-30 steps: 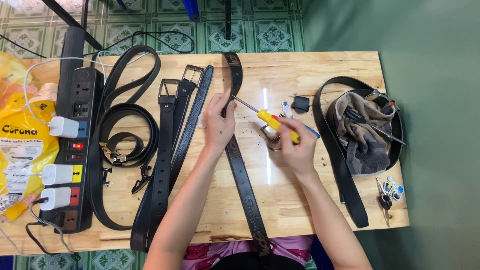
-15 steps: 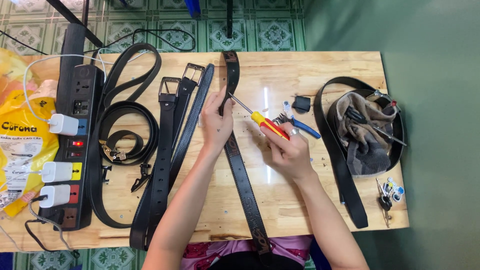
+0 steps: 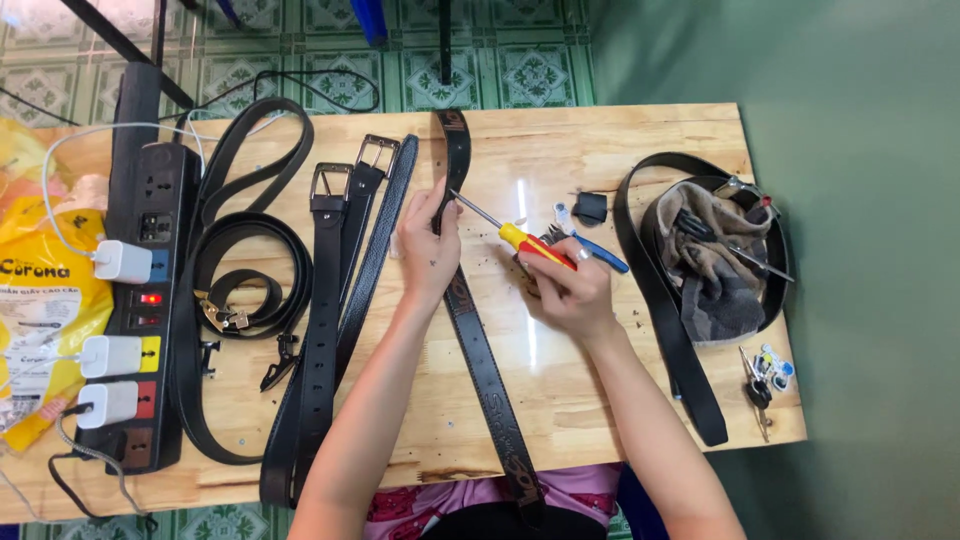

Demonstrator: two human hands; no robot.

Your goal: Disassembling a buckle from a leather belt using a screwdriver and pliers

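While hands work, buckled belts [image 3: 335,300] left, power strip [image 3: 150,300], rag [image 3: 710,260] right.

A crumpled yellow plastic bag [image 3: 40,300] with a white printed label lies at the table's left edge.
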